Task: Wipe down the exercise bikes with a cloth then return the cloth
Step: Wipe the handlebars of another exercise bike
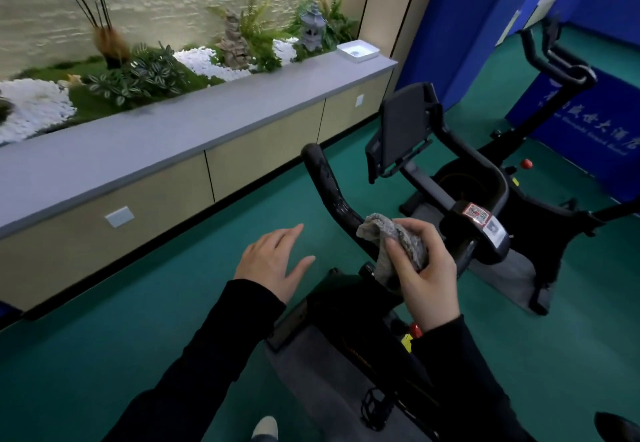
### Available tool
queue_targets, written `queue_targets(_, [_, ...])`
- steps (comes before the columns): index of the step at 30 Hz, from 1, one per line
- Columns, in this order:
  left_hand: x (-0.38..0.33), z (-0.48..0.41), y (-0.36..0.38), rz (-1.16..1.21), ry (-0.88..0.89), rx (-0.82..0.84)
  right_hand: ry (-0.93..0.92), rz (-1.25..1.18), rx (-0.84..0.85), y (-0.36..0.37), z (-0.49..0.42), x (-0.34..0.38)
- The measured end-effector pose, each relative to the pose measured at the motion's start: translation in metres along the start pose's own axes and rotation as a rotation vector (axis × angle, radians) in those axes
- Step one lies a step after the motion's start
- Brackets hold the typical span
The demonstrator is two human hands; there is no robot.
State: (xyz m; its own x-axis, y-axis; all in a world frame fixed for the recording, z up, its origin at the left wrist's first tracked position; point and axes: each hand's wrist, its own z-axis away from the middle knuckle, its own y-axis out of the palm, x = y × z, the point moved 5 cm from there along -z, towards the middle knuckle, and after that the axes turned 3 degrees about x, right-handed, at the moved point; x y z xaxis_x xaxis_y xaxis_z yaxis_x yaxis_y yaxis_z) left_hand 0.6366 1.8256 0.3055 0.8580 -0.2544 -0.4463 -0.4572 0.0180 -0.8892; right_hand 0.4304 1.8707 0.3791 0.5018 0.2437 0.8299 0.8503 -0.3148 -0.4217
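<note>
1 cloth [403, 242]: right hand [427, 270] grips, on handlebar [329, 187] (left hand [273, 263] apart).

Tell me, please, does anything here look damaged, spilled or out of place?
The near bike's left handlebar shows pale, patchy marks on its black grip, wear or smears; I cannot tell which. The right hand holds the grey cloth against the bar just below them. Nothing looks spilled or askew.

Cloth [401, 244]: grey, nubbly. Exercise bike [460, 178]: black; red-patterned sticker [477, 214]. Floor [138, 303]: teal green; sleeves [214, 355] black.
</note>
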Motion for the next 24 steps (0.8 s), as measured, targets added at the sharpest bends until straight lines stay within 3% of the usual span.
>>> queue_targets(10, [-0.005, -0.037, -0.003, 0.132, -0.138, -0.071, -0.199, 0.052, 0.175, 0.023, -0.089, 0.014])
queue_targets(18, [-0.020, -0.058, -0.002, 0.490, -0.232, -0.223, -0.516, 0.175, 0.349, 0.067, -0.153, 0.041])
queue_targets(24, [-0.025, -0.068, 0.006, 0.978, -0.378, -0.363, -0.619, 0.299, 0.667, 0.112, -0.175, 0.054])
